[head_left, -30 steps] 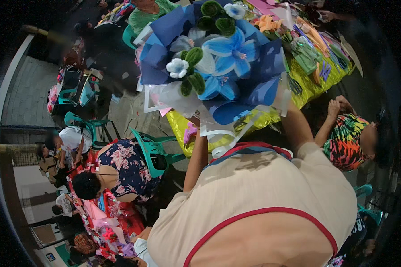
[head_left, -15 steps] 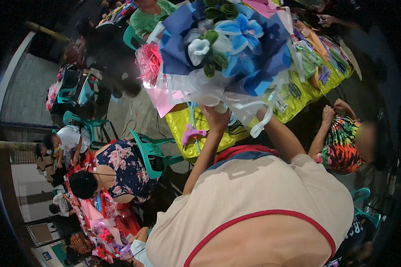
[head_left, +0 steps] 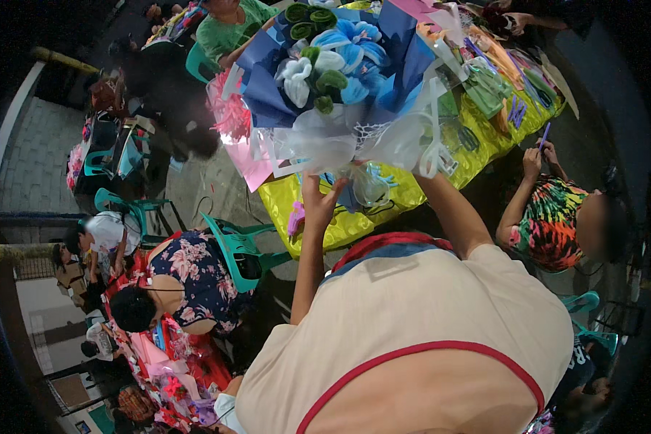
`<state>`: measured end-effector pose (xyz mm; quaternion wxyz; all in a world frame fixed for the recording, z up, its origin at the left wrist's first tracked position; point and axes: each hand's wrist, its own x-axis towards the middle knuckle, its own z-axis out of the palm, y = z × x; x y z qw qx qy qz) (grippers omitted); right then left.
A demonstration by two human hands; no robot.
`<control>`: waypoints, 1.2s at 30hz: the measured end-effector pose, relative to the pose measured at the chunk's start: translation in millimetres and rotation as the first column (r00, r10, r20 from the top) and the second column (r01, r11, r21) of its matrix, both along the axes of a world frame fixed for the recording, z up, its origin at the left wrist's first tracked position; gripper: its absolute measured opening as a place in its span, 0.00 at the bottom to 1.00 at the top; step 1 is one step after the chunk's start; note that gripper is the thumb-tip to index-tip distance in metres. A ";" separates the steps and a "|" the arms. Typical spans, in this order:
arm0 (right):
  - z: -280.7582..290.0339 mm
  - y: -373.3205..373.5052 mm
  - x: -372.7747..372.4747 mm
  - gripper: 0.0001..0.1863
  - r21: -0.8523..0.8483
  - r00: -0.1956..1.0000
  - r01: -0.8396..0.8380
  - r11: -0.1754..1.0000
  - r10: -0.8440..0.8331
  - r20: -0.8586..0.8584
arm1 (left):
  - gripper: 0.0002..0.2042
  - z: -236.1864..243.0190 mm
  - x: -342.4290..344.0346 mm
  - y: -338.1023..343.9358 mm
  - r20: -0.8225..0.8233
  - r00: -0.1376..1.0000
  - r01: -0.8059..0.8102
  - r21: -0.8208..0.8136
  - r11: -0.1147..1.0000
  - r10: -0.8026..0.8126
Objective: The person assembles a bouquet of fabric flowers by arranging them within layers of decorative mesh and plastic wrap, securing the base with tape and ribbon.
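A flower bouquet (head_left: 329,87) stands in front of me, with fuzzy blue and white flowers and green curls in dark blue and translucent white wrapping. Below its left side is my left hand (head_left: 320,201), thumb spread away from the fingers, fingertips at the wrapping's lower edge. My right forearm (head_left: 452,210) reaches up to the bouquet's lower right; the fingers of that hand are hidden behind the white wrapping and a white ribbon (head_left: 432,148). A clear wrapped stem end (head_left: 370,186) hangs between my arms. Beside my left hand, a pink glue gun (head_left: 295,218) lies on the table.
Shiny yellow cloth covers the table (head_left: 412,194). Fuzzy craft stems (head_left: 484,90) and pink tinsel (head_left: 228,108) lie around the bouquet. At right, another person's hands (head_left: 541,160) hold a purple stem. Green chairs (head_left: 240,253) and a seated person in a floral top (head_left: 195,278) are at left.
The bouquet has shifted left and tilted, showing more stem end. My left hand has loosened from around the stem and moved left. The person at right has raised a purple stem.
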<state>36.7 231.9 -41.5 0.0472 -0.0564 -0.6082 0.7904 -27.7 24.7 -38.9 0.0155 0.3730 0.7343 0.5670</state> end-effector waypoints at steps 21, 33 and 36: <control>-6.4 5.1 -34.7 0.27 0.115 0.998 0.037 0.993 -0.030 -0.063 | 0.12 41.2 -21.8 -17.8 0.224 0.974 -0.037 0.083 0.996 0.017; 37.3 -10.2 -16.5 0.18 0.164 0.982 0.032 0.986 -0.001 -0.190 | 0.07 71.7 0.2 -10.9 -0.115 0.931 -0.360 -0.132 0.924 0.346; 27.1 -10.8 -20.1 0.21 -0.025 0.990 -0.116 0.993 0.114 -0.088 | 0.05 80.4 13.8 1.6 -0.321 0.883 -0.368 -0.020 0.930 0.342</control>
